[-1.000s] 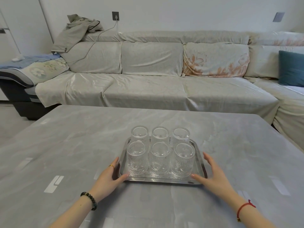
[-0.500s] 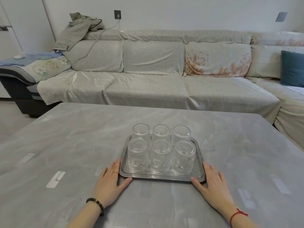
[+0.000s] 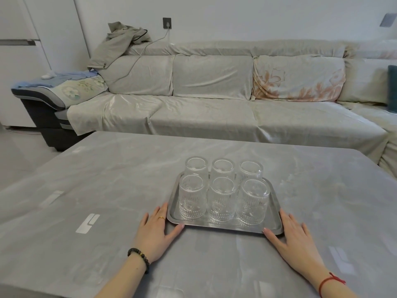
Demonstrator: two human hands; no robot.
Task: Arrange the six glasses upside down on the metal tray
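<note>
The tray (image 3: 223, 227) sits on the bench (image 3: 107, 190), a little toward the near edge and right of centre. On it stand six glasses in two rows of three, all bases up and mouths down. Taking the tray as a clock face with twelve away from the person, the back row runs from eleven to one: back-left glass (image 3: 196, 168), back-middle glass (image 3: 222, 170), back-right glass (image 3: 251, 172). The front row runs from seven to five: front-left glass (image 3: 192, 197), front-middle glass (image 3: 222, 200), front-right glass (image 3: 253, 202). Neighbours stand very close, touching or nearly so; which, I cannot tell through the clear ribbed walls. All look upright, none tilted.

The left hand (image 3: 153, 231) lies flat on the bench at the tray's seven-to-eight o'clock corner, fingers spread, thumb tip against the near rim. The right hand (image 3: 294, 235) lies flat at the four-to-five o'clock corner, fingers spread, thumb tip near the rim. Both are open and hold nothing; they are well apart, one at each near corner.

As I judge it, the task is done or all but done: six glasses inverted, all inside the rim, in an even grid. No glass is left on the bench outside the tray. What may remain is only a small squaring of the tray, or lifting the hands away
</note>
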